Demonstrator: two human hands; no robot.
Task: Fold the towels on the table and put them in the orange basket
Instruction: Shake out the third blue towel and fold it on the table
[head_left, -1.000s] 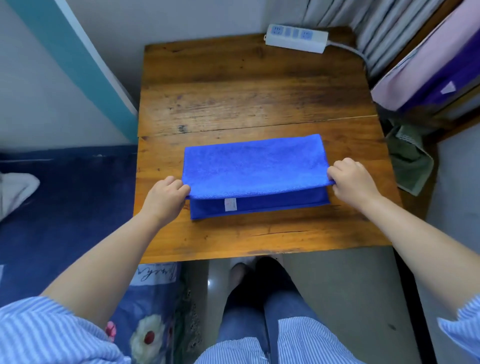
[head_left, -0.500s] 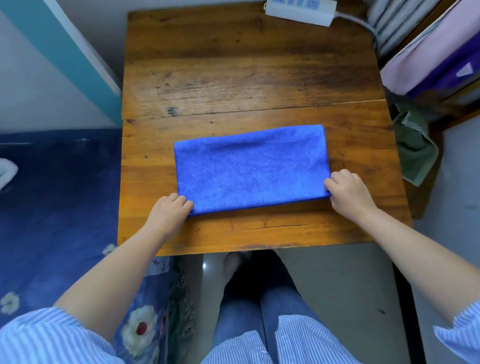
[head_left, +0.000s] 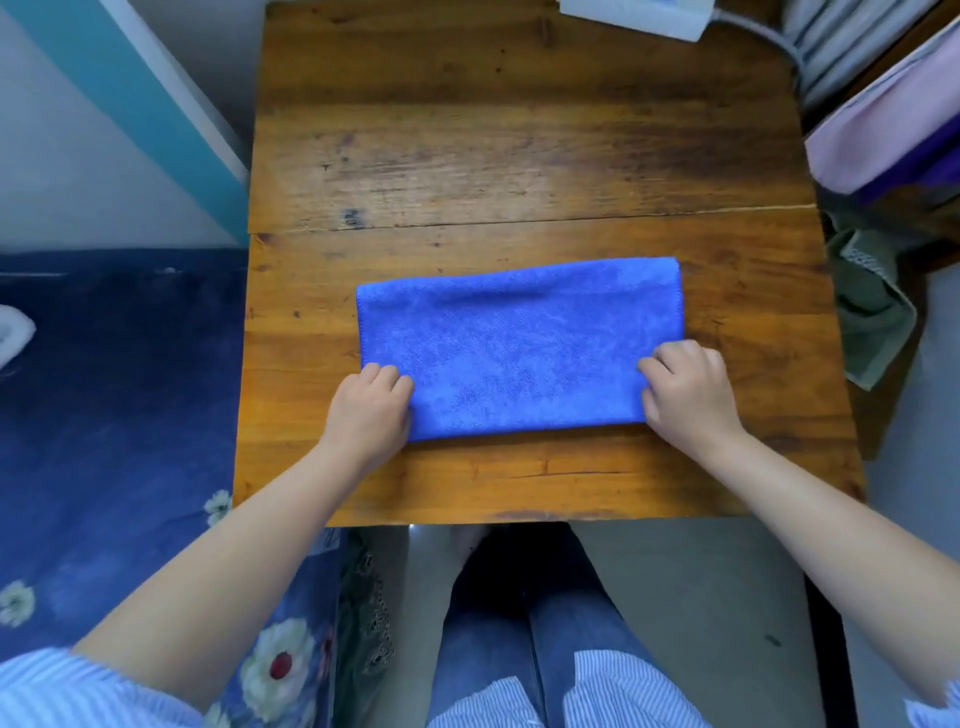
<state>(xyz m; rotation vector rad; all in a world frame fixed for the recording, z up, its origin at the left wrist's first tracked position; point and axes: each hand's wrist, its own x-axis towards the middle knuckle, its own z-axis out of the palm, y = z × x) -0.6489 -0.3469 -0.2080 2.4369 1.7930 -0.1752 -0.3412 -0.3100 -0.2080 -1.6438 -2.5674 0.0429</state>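
Two bare forearms reached in from the bottom of the head view, striped blue-and-white sleeves at the lower corners and jeans-clad legs between them at 6 o'clock. The left hand (head_left: 370, 413) sat at the near-left corner of a blue towel (head_left: 511, 348), its fingers (head_left: 387, 375) curled and pressed together, pinching the towel's edge. The right hand (head_left: 688, 392) mirrored it at the near-right corner, fingers (head_left: 670, 358) curled over the cloth and gripping that edge.

The towel lay folded into a flat, wide rectangle on the near half of a wooden tabletop (head_left: 519, 156), its long sides running from 9 to 3 o'clock. Its far edge rose slightly towards the right.

Beyond the towel, a seam (head_left: 571, 218) crossed the boards from side to side. At 12 o'clock, on the far edge, lay a white power strip (head_left: 634, 15), its grey cable (head_left: 769, 41) trailing off towards 1 o'clock.

At 9 o'clock, left of the tabletop, lay dark blue bedding (head_left: 119, 389) printed with white flowers. At 3 o'clock, a green cloth (head_left: 872, 312) hung beside the tabletop, with pink and purple fabric (head_left: 883, 135) above it at 2 o'clock.
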